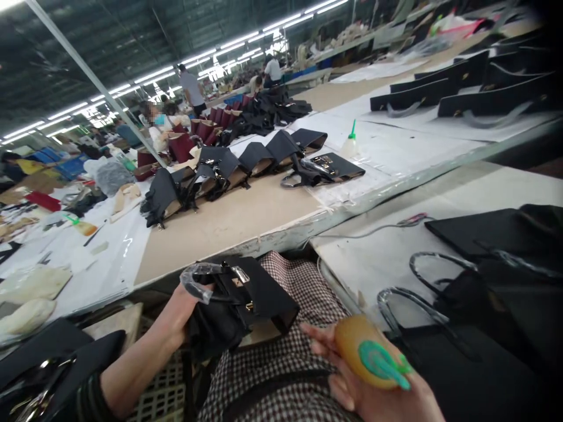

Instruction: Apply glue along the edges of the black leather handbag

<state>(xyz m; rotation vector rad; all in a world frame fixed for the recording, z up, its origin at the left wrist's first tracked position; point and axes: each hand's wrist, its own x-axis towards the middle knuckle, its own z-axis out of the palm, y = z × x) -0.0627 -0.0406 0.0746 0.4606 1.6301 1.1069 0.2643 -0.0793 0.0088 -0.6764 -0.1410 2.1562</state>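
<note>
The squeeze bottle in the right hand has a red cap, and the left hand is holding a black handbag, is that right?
Not quite: the cap isn't red, it's green, as the head view shows. The squeeze bottle is in the right hand, and the left hand is holding a black handbag.

At the bottom centre of the frame, the person wears a garment [281, 375] in a small dark-and-white check. At the lower left, a dark sleeve [90, 395] ends in a ribbed cuff with thin, paler stripes. Both hands are bare.
</note>
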